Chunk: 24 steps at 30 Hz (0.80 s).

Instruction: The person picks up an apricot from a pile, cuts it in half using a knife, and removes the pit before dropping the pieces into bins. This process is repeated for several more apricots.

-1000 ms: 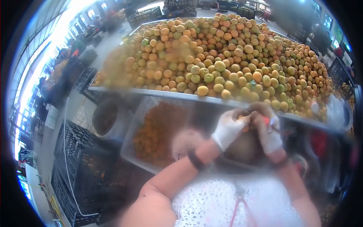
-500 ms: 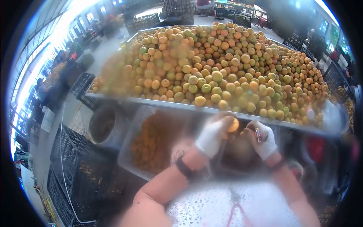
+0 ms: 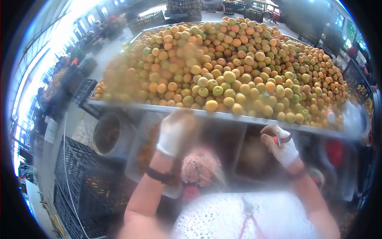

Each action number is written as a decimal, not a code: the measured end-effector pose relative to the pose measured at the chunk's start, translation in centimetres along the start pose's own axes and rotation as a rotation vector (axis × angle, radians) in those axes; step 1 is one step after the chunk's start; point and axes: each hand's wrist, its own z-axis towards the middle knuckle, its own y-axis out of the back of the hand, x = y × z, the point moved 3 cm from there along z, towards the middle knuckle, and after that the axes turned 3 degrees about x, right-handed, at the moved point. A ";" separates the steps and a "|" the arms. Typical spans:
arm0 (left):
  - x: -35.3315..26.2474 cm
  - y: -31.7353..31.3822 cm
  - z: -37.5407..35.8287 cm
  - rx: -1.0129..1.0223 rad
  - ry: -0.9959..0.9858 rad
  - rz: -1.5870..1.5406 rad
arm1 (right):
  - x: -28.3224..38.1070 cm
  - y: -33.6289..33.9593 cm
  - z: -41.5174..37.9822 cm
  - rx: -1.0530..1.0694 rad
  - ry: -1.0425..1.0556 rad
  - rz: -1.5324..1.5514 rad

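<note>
My left hand (image 3: 175, 129), in a white glove with brown fingertips, is at the front edge of the tray, over a clear plastic bin (image 3: 133, 169) of orange fruit. Motion smears its fingers, so I cannot tell whether it holds anything. My right hand (image 3: 281, 145), gloved the same way, is closed around a small metal tool (image 3: 278, 137) with a red part. It is just below the tray's front rim, above a second bin (image 3: 238, 159) with brownish contents. A large heap of yellow-orange and greenish apricots (image 3: 229, 77) fills the metal-edged tray (image 3: 159, 108).
A round bucket (image 3: 113, 133) stands to the left, beside stacked black crates (image 3: 85, 179). A clear plastic bag (image 3: 354, 119) hangs at the tray's right corner. Across the heap sits a person (image 3: 184, 10) in a checked shirt, near more black crates (image 3: 147, 22).
My left hand has swung left from near the right hand to over the left bin; the apricot it held no longer shows. My right hand has shifted slightly, tool still in it.
</note>
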 end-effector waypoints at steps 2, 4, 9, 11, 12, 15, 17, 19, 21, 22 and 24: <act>2.2 4.6 -0.2 0.017 -0.003 0.194 | -0.7 0.4 -0.1 0.005 -0.088 0.091; 3.2 9.4 0.7 -0.015 0.125 0.398 | -0.9 0.4 0.0 0.006 -0.120 0.089; 4.2 20.3 6.8 -0.451 0.011 0.482 | -0.5 -0.4 1.0 0.034 -0.058 -0.011; 3.3 21.9 10.0 -0.486 0.048 0.435 | 0.2 -0.5 1.5 0.050 0.011 -0.065; 5.7 24.9 12.1 -0.504 0.076 0.544 | -0.1 -0.8 1.8 0.045 0.036 -0.067; 11.2 30.3 18.2 -0.554 0.032 1.038 | -0.4 -1.6 2.8 0.118 -0.023 -0.066; 12.5 30.8 20.7 -0.456 0.097 1.116 | -1.6 -2.6 3.7 0.119 -0.011 -0.081; 15.1 31.8 23.6 -0.499 0.006 1.259 | -2.8 -3.8 4.0 0.268 0.103 -0.325; 17.3 33.5 26.2 -0.557 -0.093 1.396 | -5.5 -6.1 4.0 0.261 0.079 -0.326; 18.2 33.7 27.1 -0.587 -0.142 1.462 | -7.4 -7.3 3.6 0.341 -0.058 -0.098; 18.2 32.3 27.8 -0.569 -0.095 1.571 | -5.2 -7.0 4.6 0.535 0.005 -0.311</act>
